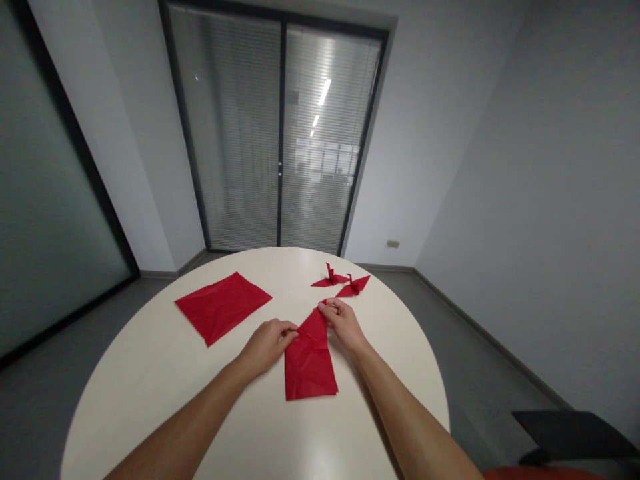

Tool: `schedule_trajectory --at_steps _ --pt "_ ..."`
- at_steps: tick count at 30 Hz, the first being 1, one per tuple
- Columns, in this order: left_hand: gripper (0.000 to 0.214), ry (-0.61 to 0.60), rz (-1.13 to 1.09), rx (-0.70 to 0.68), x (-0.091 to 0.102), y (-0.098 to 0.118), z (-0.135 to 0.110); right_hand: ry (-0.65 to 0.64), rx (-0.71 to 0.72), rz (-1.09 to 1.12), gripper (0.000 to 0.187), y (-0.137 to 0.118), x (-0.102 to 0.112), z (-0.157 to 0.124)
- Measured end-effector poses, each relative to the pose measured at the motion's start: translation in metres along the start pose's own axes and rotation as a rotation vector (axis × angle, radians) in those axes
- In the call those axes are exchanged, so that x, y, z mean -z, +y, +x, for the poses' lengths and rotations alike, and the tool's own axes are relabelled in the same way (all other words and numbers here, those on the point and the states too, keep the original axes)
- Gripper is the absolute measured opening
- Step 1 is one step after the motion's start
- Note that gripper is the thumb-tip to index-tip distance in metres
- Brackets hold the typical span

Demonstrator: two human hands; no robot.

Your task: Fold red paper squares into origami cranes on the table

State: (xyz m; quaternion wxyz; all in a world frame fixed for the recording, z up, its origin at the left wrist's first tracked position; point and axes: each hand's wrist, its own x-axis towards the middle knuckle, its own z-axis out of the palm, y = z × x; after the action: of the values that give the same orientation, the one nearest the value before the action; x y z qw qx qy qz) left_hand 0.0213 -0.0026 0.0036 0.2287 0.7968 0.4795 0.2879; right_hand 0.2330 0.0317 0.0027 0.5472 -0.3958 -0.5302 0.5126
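A folded sheet of red paper point(310, 367) lies in front of me, square at its near end and slanting to a point at the far right. My left hand point(270, 341) pinches its left edge, where the slanted fold begins. At the far tip, my right hand point(343, 321) grips the paper between thumb and fingers. Just beyond that hand sit two red origami cranes, the left crane point(331, 277) and the right crane point(354, 287), close together. The layers inside the fold are hidden.
A flat stack or sheet of red paper point(223, 307) lies at the left on the round white table point(165, 393). Behind the table stands a glass door with blinds point(245, 147). A dark chair part point(575, 433) shows at the lower right.
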Motion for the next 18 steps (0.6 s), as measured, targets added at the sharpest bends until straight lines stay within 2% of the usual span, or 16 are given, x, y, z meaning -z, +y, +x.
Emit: schedule_trajectory --at_steps 6,11,14,18 --pt "0.030 -0.030 -0.014 0.012 0.003 0.004 0.000 0.021 -0.048 0.037 0.043 0.000 0.000 -0.001" --pt "0.028 -0.009 -0.042 0.010 0.001 0.000 0.000 0.032 -0.048 0.060 0.044 0.002 0.001 0.001" --pt "0.029 -0.005 -0.091 0.040 -0.002 -0.003 0.000 -0.018 -0.067 0.064 0.050 0.005 0.002 -0.001" --pt "0.028 0.022 -0.093 0.075 -0.002 -0.003 0.001 -0.091 -0.081 0.005 0.048 0.012 0.004 -0.003"
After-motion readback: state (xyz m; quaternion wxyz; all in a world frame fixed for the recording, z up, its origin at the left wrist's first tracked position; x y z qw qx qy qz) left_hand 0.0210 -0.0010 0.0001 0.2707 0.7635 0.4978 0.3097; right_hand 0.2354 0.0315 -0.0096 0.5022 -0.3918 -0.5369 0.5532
